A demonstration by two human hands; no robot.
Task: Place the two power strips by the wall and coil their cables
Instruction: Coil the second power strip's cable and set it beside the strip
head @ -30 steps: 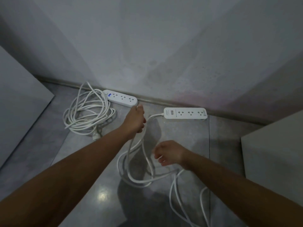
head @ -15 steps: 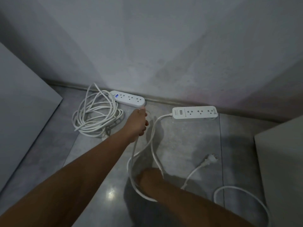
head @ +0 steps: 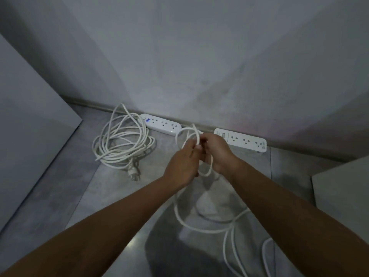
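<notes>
Two white power strips lie on the grey floor against the wall. The left strip point(head: 160, 124) has its cable point(head: 121, 142) lying coiled to its left, plug point(head: 134, 175) at the front. The right strip point(head: 242, 139) lies just right of my hands; its cable point(head: 191, 220) runs loose over the floor toward the lower right. My left hand point(head: 182, 163) and my right hand point(head: 216, 151) meet above the floor, both closed on loops of this cable. A loop sticks up above my fingers. The strip's cable end is hidden behind my right hand.
A pale panel point(head: 30, 124) leans along the left side. A light box or cabinet point(head: 343, 188) stands at the right edge. The wall's skirting point(head: 199, 125) runs behind the strips. Bare floor point(head: 83, 196) lies below the coiled cable.
My right hand has come up from the floor with a length of cable and joined my left hand. A new loop now stands in both hands. The camera has shifted left and closer.
</notes>
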